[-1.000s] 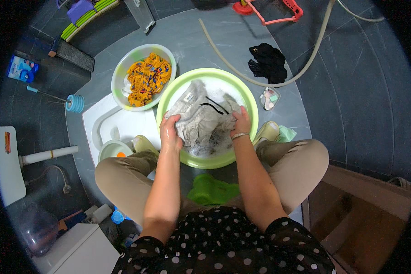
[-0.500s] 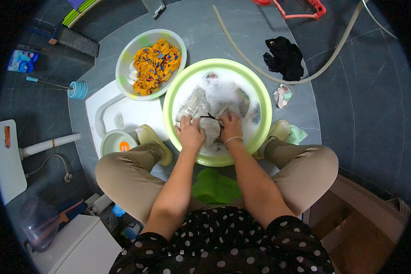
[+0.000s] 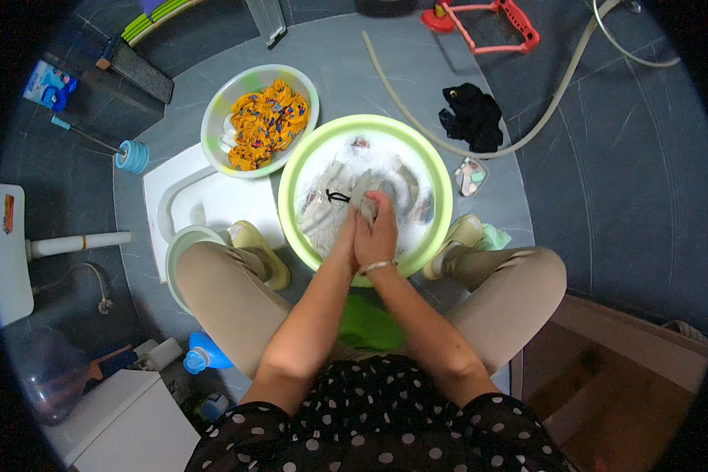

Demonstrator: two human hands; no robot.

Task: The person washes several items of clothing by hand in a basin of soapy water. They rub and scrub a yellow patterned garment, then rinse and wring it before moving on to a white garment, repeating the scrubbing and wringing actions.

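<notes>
A pale green basin full of white suds stands on the floor between my feet. In it lies a wet grey garment with a black drawstring. My left hand and my right hand are pressed together over the near half of the basin, closed around a bunched fold of the garment. The right hand covers part of the left one's fingers. More soaked cloth shows through the foam on the right.
Beyond the basin to the left, a bowl holds orange patterned cloth, beside a white squat toilet. A hose curves past black cloth and a small soap dish. Two blue bottles lie near the left knee.
My hands have come together from either side of the garment and now grip one fold of it. The drawstring has shifted left, and the whole view has tilted slightly.
</notes>
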